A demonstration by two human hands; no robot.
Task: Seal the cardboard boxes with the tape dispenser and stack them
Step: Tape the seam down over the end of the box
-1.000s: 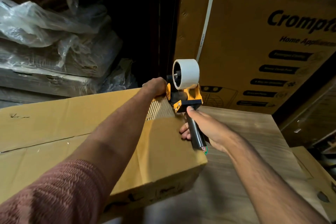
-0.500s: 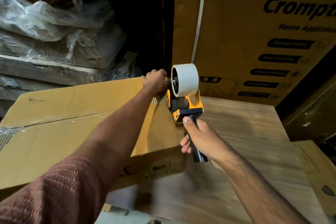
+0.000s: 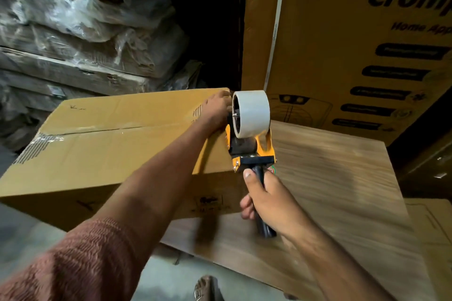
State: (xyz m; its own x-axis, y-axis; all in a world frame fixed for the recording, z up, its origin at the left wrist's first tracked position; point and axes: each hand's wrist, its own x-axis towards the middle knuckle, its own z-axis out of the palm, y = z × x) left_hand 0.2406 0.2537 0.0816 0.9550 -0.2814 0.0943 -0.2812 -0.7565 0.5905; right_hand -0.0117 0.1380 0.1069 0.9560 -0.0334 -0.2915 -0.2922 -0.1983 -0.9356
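The right hand (image 3: 274, 203) has its fingers (image 3: 245, 208) wrapped round the black handle of the tape dispenser (image 3: 249, 134), thumb laid up along the grip towards the orange frame; the white tape roll (image 3: 254, 111) stands above the fist, and the dispenser's head sits against the right end of the cardboard box (image 3: 117, 149), at the top edge; the left hand (image 3: 217, 107) lies on the box's far right corner, palm down, fingers bent over the corner just beside the roll, though how tightly they curl there I cannot tell; the box rests on a wood-grain board (image 3: 342, 190) with its top flaps closed, a strip of clear tape along the centre seam and torn patches of bare corrugation at both ends; behind stands a large printed carton (image 3: 342, 32) with a white strap, and plastic-wrapped bundles (image 3: 85, 27) are stacked to the left; a sandalled foot (image 3: 205, 288) shows at the bottom edge; against half a second ago, the box lies further out to the left, showing more of its near side, the dispenser and right hand sit a little lower against its end, and the left hand has kept its place on the corner
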